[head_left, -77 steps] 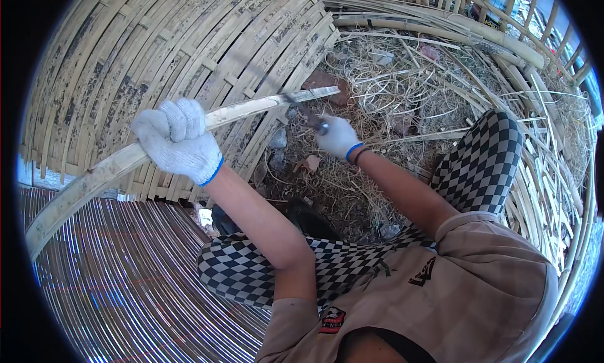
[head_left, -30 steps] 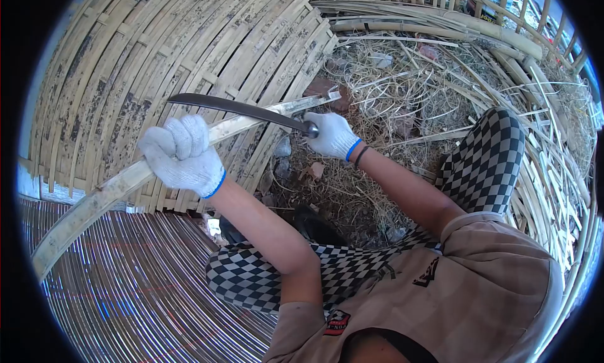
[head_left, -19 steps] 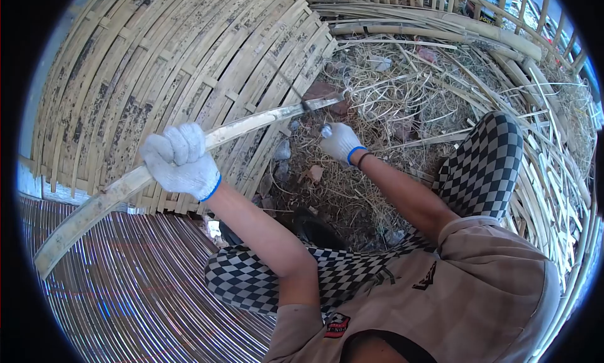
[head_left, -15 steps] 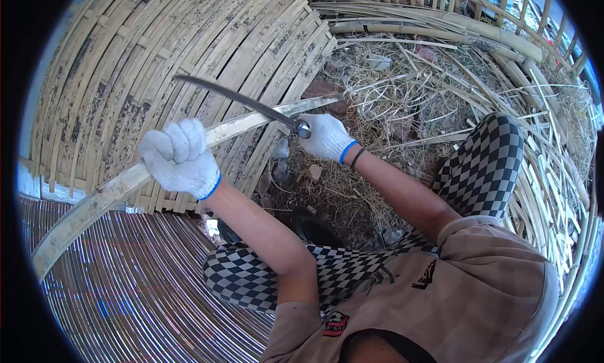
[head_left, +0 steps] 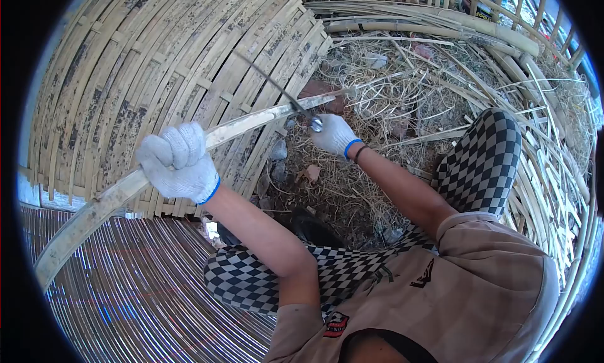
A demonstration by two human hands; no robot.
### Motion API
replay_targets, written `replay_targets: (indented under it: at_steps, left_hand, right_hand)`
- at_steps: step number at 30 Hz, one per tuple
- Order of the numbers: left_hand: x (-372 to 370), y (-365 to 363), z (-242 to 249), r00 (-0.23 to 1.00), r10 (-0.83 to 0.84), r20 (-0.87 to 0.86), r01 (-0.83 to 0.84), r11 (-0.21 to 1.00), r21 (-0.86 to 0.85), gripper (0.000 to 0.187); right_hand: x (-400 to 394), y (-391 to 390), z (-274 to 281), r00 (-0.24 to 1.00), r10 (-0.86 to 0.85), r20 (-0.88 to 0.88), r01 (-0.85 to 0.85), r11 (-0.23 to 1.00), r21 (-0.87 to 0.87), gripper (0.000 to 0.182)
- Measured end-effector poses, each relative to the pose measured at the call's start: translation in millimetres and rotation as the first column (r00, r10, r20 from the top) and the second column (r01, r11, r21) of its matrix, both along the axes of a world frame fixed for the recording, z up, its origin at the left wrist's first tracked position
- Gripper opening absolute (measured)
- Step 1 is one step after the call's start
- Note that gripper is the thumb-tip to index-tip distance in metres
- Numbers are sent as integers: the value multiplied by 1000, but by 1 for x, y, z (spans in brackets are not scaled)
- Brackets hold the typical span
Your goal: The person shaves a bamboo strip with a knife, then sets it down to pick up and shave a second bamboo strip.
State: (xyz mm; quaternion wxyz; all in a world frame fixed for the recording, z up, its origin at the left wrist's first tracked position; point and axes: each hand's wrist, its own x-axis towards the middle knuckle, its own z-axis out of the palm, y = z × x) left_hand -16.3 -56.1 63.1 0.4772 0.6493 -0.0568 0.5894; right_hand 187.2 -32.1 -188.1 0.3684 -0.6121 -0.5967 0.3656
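A long bamboo strip (head_left: 242, 125) runs from the lower left edge up toward the pile of shavings. My left hand (head_left: 178, 163), in a white glove with a blue cuff, is wrapped round its middle. To the right, my gloved right hand (head_left: 333, 136) grips the handle of a long, thin curved blade (head_left: 270, 79). The blade crosses over the strip and points up and left, and its metal collar shows at my fingers. Most of the handle is hidden in my right hand.
A woven bamboo panel (head_left: 157, 67) stands at the upper left. Curly shavings (head_left: 390, 105) cover the ground ahead. Bamboo poles (head_left: 409, 28) lie along the back, and split strips (head_left: 541, 193) are heaped on the right. Slatted matting (head_left: 126, 268) spreads at the lower left.
My right hand has moved slightly right and down. The blade has turned to point more steeply upward, seen nearly edge-on. My left hand and the strip have barely moved.
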Motion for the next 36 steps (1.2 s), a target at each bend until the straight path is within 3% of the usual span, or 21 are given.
replay_targets:
  at_steps: [3,5,7,8,9,11,12,14,16,17,18,20,22,24,25,28,31,34,36]
  left_hand:
    - [3,-1,0,1000,-17,-21,17,1000,12,44]
    - [0,-1,0,1000,-7,-29,7,1000,4,45]
    - [-7,0,-2,1000,5,-20,-5,1000,-10,45]
    - [-11,-1,-4,1000,14,-8,-14,1000,-14,44]
    - [-14,-1,-6,1000,21,2,-21,1000,-14,44]
    - [-14,5,-3,1000,22,9,-22,1000,5,43]
    - [-10,7,-3,1000,16,9,-16,1000,16,43]
    - [-5,4,-9,1000,26,-4,-26,1000,-2,42]
    - [0,4,-3,998,52,-32,-51,999,11,42]
    - [1,4,-3,999,26,-30,-25,1000,17,43]
    - [2,2,-5,1000,0,-29,1,1000,21,43]
    - [6,0,-8,990,-127,-57,131,990,61,45]
    - [9,2,-7,941,-316,-123,331,935,131,46]
    - [9,4,-9,935,-344,-90,353,926,131,52]
    - [8,4,-11,932,-355,-73,362,923,130,56]
    - [2,3,-11,998,-4,-69,6,1000,17,66]
    - [17,-7,0,898,416,-140,-419,908,7,73]
    - [-5,17,-11,991,133,22,-129,984,-126,78]
    - [-4,17,-16,991,112,69,-104,989,-106,80]
  right_hand:
    - [2,-17,48,998,50,48,-57,987,151,25]
    - [0,-18,15,999,-15,43,12,998,62,30]
    - [7,-20,-57,991,-129,-22,128,991,-30,32]
    - [22,-10,-111,852,238,467,-202,971,-125,35]
    - [37,0,-163,438,452,777,-505,839,-204,39]
    - [38,17,-307,732,226,642,-181,974,-136,32]
    - [36,-6,-217,451,328,830,-362,917,-166,28]
    - [13,-4,-132,569,325,755,-367,922,-121,24]
    - [-3,18,-112,791,113,601,-229,966,121,26]
    - [-5,13,-68,963,69,262,-91,993,73,26]
    - [0,0,-8,994,-23,-109,20,999,-26,27]
    - [4,-19,61,991,84,-108,-76,994,74,28]
    - [0,-24,73,989,118,-88,-100,977,188,29]
    - [-6,-26,71,994,90,-57,-68,948,311,28]
    - [-6,-27,70,994,102,-34,-88,953,291,29]
    - [-3,-34,78,995,98,-25,-87,954,285,30]
    - [-3,-33,75,999,46,-6,-42,946,320,33]
    - [-4,-33,75,999,8,35,-18,951,308,37]
    - [-7,-32,68,1000,-14,-5,15,943,334,38]
